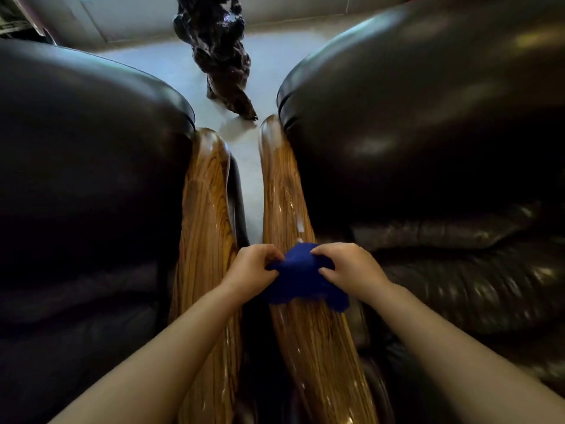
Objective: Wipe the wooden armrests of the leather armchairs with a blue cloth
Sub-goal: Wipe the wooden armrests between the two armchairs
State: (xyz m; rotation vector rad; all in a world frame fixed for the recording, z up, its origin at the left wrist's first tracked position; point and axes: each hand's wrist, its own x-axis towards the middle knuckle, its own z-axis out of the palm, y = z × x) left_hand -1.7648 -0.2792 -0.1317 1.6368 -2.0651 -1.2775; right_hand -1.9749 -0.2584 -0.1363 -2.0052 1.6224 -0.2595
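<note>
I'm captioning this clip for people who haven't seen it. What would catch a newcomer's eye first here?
First the blue cloth, bunched between the left hand and right hand on the right-hand wooden armrest. Next, the two glossy striped armrests running side by side up the middle, the left armrest bare, each flanked by dark leather armchairs. Beyond them, a gnarled dark wood sculpture stands on the pale floor.

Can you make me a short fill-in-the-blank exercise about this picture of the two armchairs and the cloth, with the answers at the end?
1. Both hands grip a cloth whose colour is ____.
2. The cloth lies on the wooden armrest of the armchair on the ____ side.
3. The other armrest has ____ hands on it.
4. The left hand and right hand hold ____ ends of the cloth.

Missing words: blue; right; no; opposite
</note>
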